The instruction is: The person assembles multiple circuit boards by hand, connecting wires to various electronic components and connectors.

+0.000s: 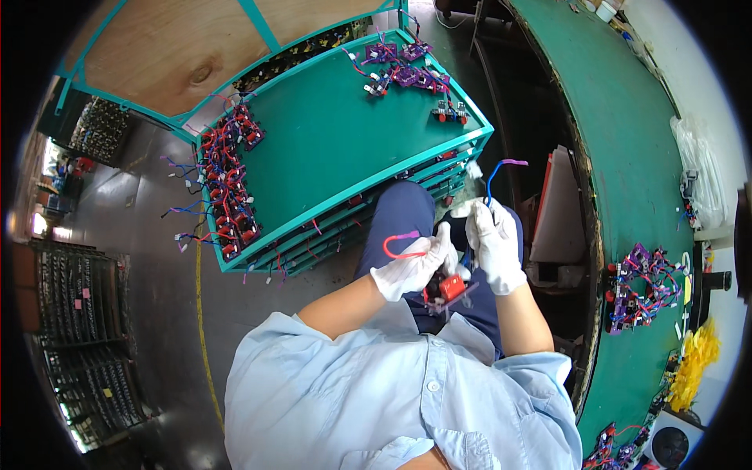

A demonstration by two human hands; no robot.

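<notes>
Both my hands wear white gloves and are over my lap. My left hand (415, 270) is closed on a red wire (397, 254), whose purple-tipped end curves out to the left. A blue wire (491, 184) stands up from my right hand (495, 241), which pinches it; its purple tip bends right. Below and between the hands is a circuit board (462, 299) with a red block-shaped component (452, 287). The board is tilted and slightly blurred, and the gloves hide where the wires meet it.
A green-topped rack (329, 133) stands ahead, with wired boards (227, 188) crowded along its left edge and several purple boards (407, 74) at its far right. On the right, a long green bench (619, 172) carries another pile of boards (642, 286). Shelving (82, 298) stands far left.
</notes>
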